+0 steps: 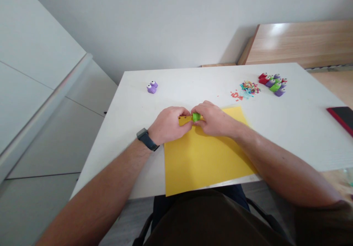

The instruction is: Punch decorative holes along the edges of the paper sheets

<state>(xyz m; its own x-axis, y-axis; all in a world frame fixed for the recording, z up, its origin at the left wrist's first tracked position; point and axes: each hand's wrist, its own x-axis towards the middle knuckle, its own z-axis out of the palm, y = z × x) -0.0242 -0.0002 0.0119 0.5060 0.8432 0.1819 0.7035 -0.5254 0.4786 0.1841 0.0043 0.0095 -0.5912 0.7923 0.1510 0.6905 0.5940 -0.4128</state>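
A yellow sheet of paper [209,161] lies before me, with its near left corner reaching past the table's front edge. Small dark cut-out shapes show along its far edge, between my hands. My right hand [213,119] grips a small green craft punch [196,117] at that far edge. My left hand [172,124], with a dark watch [147,138] on the wrist, pinches the paper's edge just left of the punch. Its fingertips come close to the punch; whether they touch it I cannot tell.
Two purple craft punches [152,87] stand at the back left of the white table [110,146]. Several red, green and purple punches [274,84] cluster at the back right, beside a pile of colourful paper cut-outs [248,88]. A black and red flat object [342,117] lies at the right edge.
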